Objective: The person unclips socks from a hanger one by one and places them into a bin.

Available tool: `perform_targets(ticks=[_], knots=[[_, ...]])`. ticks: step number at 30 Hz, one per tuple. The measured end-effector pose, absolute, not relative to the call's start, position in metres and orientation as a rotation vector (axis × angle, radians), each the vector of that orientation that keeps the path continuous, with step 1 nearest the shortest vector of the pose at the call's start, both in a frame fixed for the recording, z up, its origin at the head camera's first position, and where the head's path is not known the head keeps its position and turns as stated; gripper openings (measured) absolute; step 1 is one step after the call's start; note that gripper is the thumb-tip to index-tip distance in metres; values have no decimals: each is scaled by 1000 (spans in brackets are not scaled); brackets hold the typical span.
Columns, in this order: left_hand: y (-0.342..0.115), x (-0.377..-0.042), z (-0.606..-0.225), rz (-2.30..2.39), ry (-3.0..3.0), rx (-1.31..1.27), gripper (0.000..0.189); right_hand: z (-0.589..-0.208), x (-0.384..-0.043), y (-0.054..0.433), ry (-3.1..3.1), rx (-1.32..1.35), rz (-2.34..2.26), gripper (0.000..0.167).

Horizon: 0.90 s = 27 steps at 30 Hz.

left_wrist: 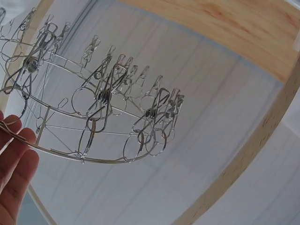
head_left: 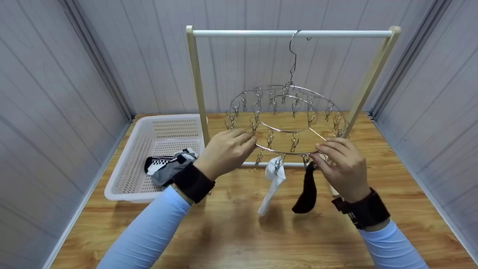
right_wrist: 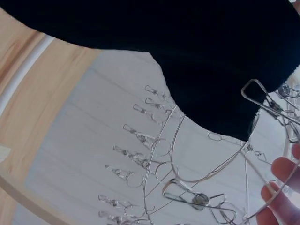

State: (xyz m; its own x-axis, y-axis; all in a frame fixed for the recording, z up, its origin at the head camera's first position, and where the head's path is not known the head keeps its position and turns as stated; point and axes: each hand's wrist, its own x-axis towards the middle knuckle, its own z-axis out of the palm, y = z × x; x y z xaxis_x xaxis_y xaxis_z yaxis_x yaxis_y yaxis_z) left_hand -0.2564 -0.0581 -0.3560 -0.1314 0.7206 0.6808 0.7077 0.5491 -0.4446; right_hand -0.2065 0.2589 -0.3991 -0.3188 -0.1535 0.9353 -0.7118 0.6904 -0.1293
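Observation:
A round metal clip hanger (head_left: 289, 131) with many small clips hangs by its hook from a white rail. My left hand (head_left: 229, 152) grips the near-left part of its outer ring; in the left wrist view, the fingers (left_wrist: 18, 164) lie against the wire. On the near-right part, my right hand (head_left: 344, 168) pinches the same ring beside a clip. Between the hands, a white sock (head_left: 274, 183) and a black sock (head_left: 307, 190) dangle from clips at the front. The black sock (right_wrist: 140, 28) covers much of the right wrist view.
The hanger's rack has wooden side posts (head_left: 196, 82) and a white top rail (head_left: 242, 33). Left of it stands a white plastic basket (head_left: 112, 186) with grey, black and white socks (head_left: 173, 168) inside. Panelled walls (head_left: 142, 56) close off the wooden tabletop (head_left: 224, 239) behind and on both sides.

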Motion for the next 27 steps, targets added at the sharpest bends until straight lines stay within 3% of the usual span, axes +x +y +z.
perform_targets(ticks=[9,19,27], knots=[[-58,-257,-359,-2,-1858,-1156,7,-399,-189,237,-1807,693,739,28],[-56,-259,-360,-6,-1861,-1142,7,-412,-173,205,-1870,782,787,22],[-57,-259,-362,-16,-1862,-1132,7,-419,-180,193,-2030,730,783,36]])
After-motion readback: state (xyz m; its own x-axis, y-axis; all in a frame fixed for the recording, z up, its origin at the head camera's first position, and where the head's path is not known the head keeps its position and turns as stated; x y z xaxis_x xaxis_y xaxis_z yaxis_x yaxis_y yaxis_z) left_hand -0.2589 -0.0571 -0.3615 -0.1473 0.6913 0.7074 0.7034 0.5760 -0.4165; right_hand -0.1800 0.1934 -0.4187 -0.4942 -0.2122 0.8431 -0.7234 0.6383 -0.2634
